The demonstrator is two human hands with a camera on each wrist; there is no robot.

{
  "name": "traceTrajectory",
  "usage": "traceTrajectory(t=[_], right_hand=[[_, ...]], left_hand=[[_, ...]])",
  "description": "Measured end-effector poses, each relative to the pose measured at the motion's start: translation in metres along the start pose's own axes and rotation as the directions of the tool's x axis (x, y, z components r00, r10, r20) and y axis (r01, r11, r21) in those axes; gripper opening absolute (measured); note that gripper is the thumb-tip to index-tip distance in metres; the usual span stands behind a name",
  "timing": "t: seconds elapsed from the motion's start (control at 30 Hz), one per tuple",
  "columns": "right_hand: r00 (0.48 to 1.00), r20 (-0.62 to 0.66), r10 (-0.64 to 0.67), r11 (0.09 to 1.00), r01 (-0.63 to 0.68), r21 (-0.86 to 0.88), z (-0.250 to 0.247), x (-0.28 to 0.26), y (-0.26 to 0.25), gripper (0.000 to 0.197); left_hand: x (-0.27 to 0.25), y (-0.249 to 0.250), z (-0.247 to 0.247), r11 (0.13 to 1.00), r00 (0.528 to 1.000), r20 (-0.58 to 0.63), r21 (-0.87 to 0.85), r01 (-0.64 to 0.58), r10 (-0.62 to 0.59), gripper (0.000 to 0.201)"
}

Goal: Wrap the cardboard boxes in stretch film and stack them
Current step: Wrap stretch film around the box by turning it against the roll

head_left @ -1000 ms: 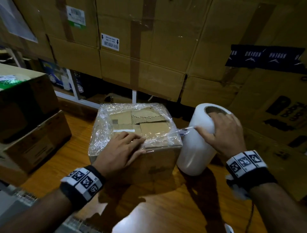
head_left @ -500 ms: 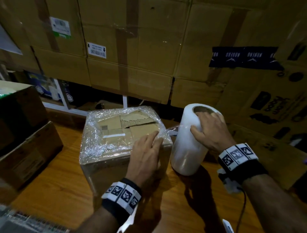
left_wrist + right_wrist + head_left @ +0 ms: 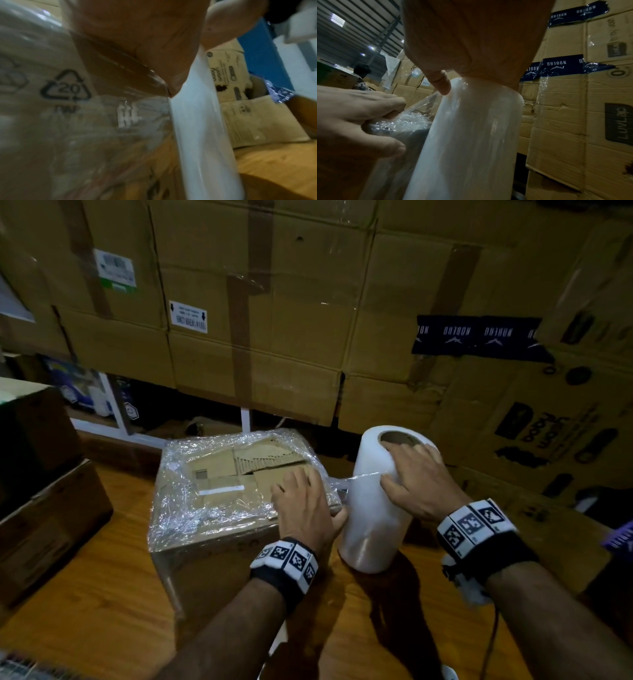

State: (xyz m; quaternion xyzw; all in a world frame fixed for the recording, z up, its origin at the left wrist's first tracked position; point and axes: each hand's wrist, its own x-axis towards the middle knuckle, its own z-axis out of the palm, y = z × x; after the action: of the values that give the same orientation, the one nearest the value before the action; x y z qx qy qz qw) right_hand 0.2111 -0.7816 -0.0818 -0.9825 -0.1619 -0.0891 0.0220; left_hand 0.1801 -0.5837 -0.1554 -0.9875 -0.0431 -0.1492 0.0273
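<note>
A small cardboard box [image 3: 219,484] stands on the wooden table [image 3: 102,611], its top and upper sides covered in crinkled stretch film. My left hand [image 3: 301,505] lies over the box's near right corner, fingers on top and thumb down the side, gripping it. In the left wrist view the box [image 3: 51,108] shows a recycling mark. The white stretch film roll [image 3: 370,518] stands upright just right of the box. My right hand [image 3: 418,477] grips its top end, fingertips at the core and thumb on the side. A taut strip of film [image 3: 346,479] runs from roll to box.
A wall of big taped cartons [image 3: 274,320] rises right behind the table. Two more boxes [image 3: 44,508] sit stacked at the left edge. Printed cartons [image 3: 548,440] lean at the right. A person [image 3: 362,73] stands far off in the right wrist view.
My left hand has slid along the box top from the near middle to the near right corner. The right hand stays on the roll, which stands closer to the box.
</note>
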Motion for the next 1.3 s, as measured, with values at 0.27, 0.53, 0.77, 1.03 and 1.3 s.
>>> traceTrajectory(t=[0.27,0.53,0.77,1.03,1.3], right_hand=[[0.996,-0.085,0.000,0.988,-0.013,-0.156,0.007,0.005,-0.007,0.078],[0.988,-0.017,-0.157,0.981,0.157,0.110,-0.008,-0.017,0.016,0.070],[0.991,-0.133,-0.027,0.958,-0.012,-0.286,-0.002,0.010,-0.004,0.087],[0.979,-0.140,-0.149,0.986,0.159,0.058,0.007,-0.023,0.022,0.086],[0.962,-0.270,0.023,0.984,-0.069,-0.163,0.014,0.002,0.001,0.093]], left_hand=[[-0.055,-0.031,0.009,0.963,0.962,-0.198,-0.154,-0.222,0.190,0.059],[-0.079,-0.044,0.025,0.944,0.963,-0.266,-0.308,-0.118,0.034,0.059],[-0.088,-0.093,0.014,0.884,0.918,-0.259,-0.287,-0.369,0.299,0.042],[-0.092,-0.125,0.016,0.901,0.963,-0.205,-0.360,-0.241,0.176,0.058],[-0.093,-0.165,0.009,0.811,0.928,-0.132,-0.453,-0.369,0.349,0.051]])
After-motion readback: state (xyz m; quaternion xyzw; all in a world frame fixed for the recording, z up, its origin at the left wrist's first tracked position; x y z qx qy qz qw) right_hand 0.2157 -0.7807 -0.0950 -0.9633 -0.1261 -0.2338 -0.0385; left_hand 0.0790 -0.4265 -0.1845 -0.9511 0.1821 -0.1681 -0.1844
